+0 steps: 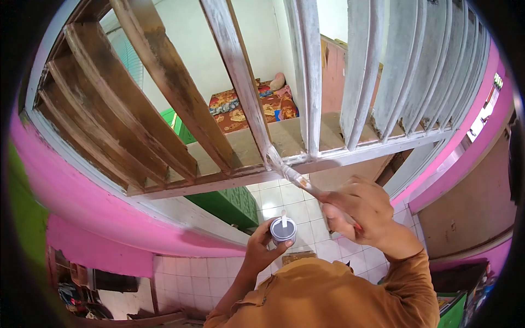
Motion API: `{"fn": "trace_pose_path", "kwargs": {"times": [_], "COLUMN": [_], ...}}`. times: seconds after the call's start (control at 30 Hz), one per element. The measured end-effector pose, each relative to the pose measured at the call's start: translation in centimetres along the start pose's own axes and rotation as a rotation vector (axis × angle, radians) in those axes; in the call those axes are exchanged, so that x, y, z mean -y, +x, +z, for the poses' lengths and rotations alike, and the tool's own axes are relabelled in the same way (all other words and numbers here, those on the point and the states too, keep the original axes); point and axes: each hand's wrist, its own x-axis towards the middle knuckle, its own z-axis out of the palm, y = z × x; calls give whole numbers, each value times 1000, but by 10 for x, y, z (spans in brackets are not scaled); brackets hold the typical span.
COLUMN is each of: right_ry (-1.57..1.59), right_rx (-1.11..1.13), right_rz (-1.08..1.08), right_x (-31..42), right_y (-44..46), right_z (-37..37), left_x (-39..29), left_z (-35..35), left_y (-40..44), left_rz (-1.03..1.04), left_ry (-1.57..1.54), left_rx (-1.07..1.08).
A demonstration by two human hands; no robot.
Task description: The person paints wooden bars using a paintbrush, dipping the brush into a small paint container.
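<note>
My right hand (361, 210) is closed around the handle of a paintbrush (298, 179). The bristles, smeared with white paint, touch the foot of a partly whitened wooden slat (240, 74) where it meets the sill (350, 147). Lower down, my left hand (260, 249) grips a small open paint can (283, 230), held upright, with a white stick (284, 220) standing in it. Brown slats (164, 76) with dark stains are to the left of the brush. To its right the slats (361, 71) are coated whitish grey.
Pink wall (87, 158) surrounds the slatted opening. Through the slats a room shows, with a bed under a patterned cover (257, 109). A green cabinet (227, 208) stands below the sill. White floor tiles (306, 218) lie far beneath my hands, and a brown door (470, 191) is at right.
</note>
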Motion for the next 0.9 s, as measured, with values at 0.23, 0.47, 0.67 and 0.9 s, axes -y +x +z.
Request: {"fn": "trace_pose_path", "kwargs": {"times": [0.23,0.47,0.67,0.9], "right_ry": [-27,-72,-20,52], "right_rx": [-80,-65,-5,56], "right_rz": [3,27,30,92], "right_x": [2,6,2,12], "right_y": [0,1,-2,12], "right_z": [4,-7,2,-31], "left_x": [7,7,1,2], "left_z": [-3,-4,-4,-10], "left_y": [1,0,1,-1], "left_rz": [9,14,2,-4], "left_ry": [-11,-25,-1,-20], "left_rx": [26,28,45,49]}}
